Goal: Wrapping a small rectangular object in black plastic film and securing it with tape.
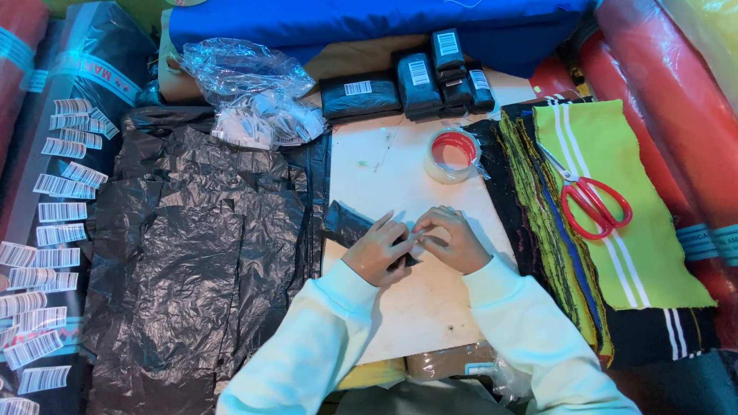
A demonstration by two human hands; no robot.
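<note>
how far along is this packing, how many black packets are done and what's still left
Done: about five sealed black packets with white labels are stacked at the table's far edge. In hand: the left hand and right hand press on one more small black packet on the white table. Left: a pile of flat black bags, unused label strips, and stacked fabric pieces.

Both arms wear long, pale mint-green sleeves of soft sweatshirt fabric (ribbed cuffs at the wrists), leaving the left hand (pixel 378 250) and right hand (pixel 453 240) bare.
</note>
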